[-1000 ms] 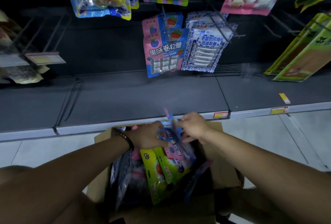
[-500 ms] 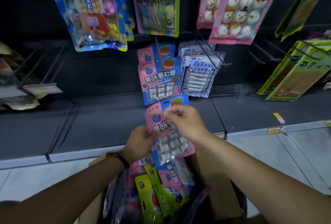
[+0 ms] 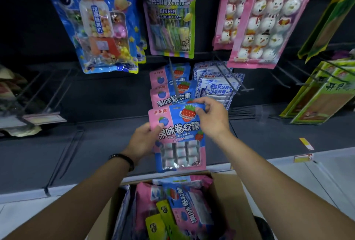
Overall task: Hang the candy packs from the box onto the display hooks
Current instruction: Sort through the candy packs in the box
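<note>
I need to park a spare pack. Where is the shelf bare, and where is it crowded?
Bare: the dark shelf left of the held pack, under the empty hooks; the stretch between the right hand and the green packs. Crowded: the box and middle hooks.

"果味卷软糖" on held candy pack [image 3: 179,138]

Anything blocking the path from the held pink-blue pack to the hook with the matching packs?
Nothing visible. The pack, held by the left hand and right hand, sits just below the front end of the hook. The matching packs hang further back on the rod, and its tip looks free.
</note>
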`<state>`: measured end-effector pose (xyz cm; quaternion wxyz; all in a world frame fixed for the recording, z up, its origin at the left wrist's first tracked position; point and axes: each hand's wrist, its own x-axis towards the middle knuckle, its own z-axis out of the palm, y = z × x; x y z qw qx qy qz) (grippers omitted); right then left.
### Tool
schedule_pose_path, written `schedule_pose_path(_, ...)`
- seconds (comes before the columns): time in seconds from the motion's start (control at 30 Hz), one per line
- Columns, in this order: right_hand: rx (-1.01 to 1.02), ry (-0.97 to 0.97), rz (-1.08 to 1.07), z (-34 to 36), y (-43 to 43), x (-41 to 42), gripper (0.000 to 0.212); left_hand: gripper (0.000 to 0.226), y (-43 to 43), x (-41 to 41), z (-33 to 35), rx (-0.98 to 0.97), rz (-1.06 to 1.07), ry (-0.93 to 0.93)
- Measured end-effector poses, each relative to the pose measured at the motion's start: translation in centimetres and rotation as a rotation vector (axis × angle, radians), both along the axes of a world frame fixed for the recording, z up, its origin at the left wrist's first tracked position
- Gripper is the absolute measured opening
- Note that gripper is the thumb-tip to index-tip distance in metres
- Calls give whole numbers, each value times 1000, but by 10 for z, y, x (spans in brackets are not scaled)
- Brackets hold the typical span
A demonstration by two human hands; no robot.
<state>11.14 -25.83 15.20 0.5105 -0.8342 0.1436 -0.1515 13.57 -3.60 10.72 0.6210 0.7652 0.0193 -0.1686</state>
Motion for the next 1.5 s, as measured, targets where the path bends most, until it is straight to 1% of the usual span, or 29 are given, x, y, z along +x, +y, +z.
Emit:
schedule_pose_path(0.07, 5, -55, -32, -1, 3, 9, 22, 26, -3, 10, 3, -66, 49, -34)
schedule_pose_path(0.13, 23, -126, -59, -2, 5, 14, 21, 26, -8, 15, 4, -132, 54, -66)
schedule_pose_path(0.27, 27, -201, -101, -4, 4, 19, 20, 28, -17, 21, 11, -147, 34, -110)
schedule_pose_path(0.4, 2, -205, -103, -7, 2, 21, 22, 27, -19, 26, 10, -153, 26, -129)
schedule_pose_path(0.47, -19, -196, -110, -9, 2, 22, 24, 28, -18, 27, 12, -177, 41, -110)
schedule_pose_path(0.57, 0, -195, -125, -10, 5, 24, 25, 34, -18, 34, 12, -189, 86, -77)
schedule_pose_path(0.63, 27, -194, -129, -8, 6, 26, 25, 33, -19, 39, 10, -168, 129, -84)
schedule_pose_path(0.73, 11, -171, -144, -9, 5, 30, 26, 32, -24, 45, 7, -205, 171, -66)
schedule_pose_path(0.8, 21, -157, -139, -9, 6, 34, 32, 31, -28, 51, 6, -220, 187, -68)
schedule_pose_path(0.9, 69, -120, -97, -10, 9, 38, 50, 34, -32, 62, 8, -207, 212, -90)
schedule_pose_path(0.97, 52, -103, -84, -11, 11, 37, 57, 36, -36, 72, 8, -201, 235, -103)
schedule_pose_path(1.03, 15, -68, -59, -14, 13, 33, 58, 34, -40, 81, 8, -190, 256, -116)
schedule_pose_path(1.1, -8, 17, -23, -23, 15, 28, 51, 31, -43, 87, 7, -177, 289, -123)
schedule_pose_path(1.23, -50, 227, 56, -44, 13, 12, 26, 35, -46, 98, 4, -128, 361, -98)
schedule_pose_path(1.33, -85, 364, 134, -57, 8, 2, 10, 45, -45, 100, 2, -36, 345, -55)
schedule_pose_path(1.4, -130, 435, 194, -64, 7, -7, 7, 41, -42, 98, 0, 34, 310, -42)
schedule_pose_path(1.47, -195, 506, 287, -69, 11, -15, 12, 32, -32, 93, 0, 131, 258, -13)
schedule_pose_path(1.5, -222, 536, 338, -71, 16, -21, 13, 34, -24, 89, 0, 190, 220, 3)
